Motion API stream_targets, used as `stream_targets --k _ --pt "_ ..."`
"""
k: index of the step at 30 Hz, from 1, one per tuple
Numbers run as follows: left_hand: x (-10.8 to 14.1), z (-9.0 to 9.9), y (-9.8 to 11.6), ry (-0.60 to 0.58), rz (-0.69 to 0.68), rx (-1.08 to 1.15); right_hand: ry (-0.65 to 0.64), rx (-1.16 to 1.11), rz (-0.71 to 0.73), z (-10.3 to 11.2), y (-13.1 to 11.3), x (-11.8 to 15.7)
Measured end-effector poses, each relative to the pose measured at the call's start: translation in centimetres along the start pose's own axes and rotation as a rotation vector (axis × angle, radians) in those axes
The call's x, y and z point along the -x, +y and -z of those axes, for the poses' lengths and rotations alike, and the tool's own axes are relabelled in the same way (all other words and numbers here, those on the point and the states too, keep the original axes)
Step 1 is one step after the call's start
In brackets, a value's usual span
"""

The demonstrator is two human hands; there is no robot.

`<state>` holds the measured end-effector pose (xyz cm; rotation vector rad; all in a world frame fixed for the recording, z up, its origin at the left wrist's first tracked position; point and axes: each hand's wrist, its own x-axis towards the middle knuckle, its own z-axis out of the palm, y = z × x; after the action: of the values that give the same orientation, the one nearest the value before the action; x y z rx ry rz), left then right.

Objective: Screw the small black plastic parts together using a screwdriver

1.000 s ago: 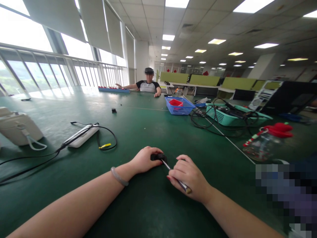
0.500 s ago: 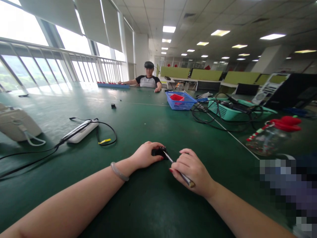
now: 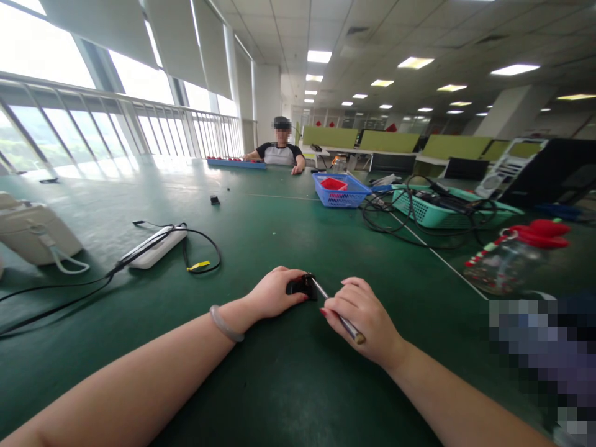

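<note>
On the green table (image 3: pixel 261 385), my left hand (image 3: pixel 278 292) grips a small black object (image 3: pixel 302 286) between thumb and fingers. A bracelet circles the left wrist. My right hand (image 3: pixel 361 316) is closed around a thin metal tool (image 3: pixel 345 323) with a tan butt end, slanting up and to the left. The tool's tip meets or nearly meets the right upper side of the black object; exact contact is too small to tell.
At left are a white power bank (image 3: pixel 156 247) with black cables and a cream case (image 3: pixel 40 230). A blue basket (image 3: pixel 342 194), a green basket (image 3: pixel 428 214) and a glass jar (image 3: pixel 507 264) stand right. A person (image 3: pixel 280 149) sits across, near a blue tray (image 3: pixel 237 163).
The tool tip has shifted slightly on the black object, which shows a little more of its face. Across the table, the blue tray has moved right.
</note>
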<state>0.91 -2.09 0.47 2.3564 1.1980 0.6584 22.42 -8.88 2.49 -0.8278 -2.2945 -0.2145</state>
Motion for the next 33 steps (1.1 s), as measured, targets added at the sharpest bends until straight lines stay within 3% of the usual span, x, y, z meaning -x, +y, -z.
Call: stream_targets --k 11,19,26,29,33 --pt "0.0 -0.1 0.2 0.011 0.027 -0.004 0.015 -0.100 -0.141 -0.1 0.6 -0.1" --pt "0.1 0.0 0.0 0.003 0.012 0.005 0.081 -0.512 -0.622 -1.0 2.3 0.7" --pt "0.1 0.3 0.3 -0.037 -0.025 -0.010 0.181 -0.666 -0.865 -1.7 4.1 0.9" --pt "0.1 0.3 0.5 -0.039 -0.027 -0.015 0.188 -0.648 -0.891 -1.8 4.1 0.9" --pt "0.2 0.3 0.5 -0.037 -0.040 -0.034 0.191 -0.551 -0.822 -1.3 3.2 0.8"
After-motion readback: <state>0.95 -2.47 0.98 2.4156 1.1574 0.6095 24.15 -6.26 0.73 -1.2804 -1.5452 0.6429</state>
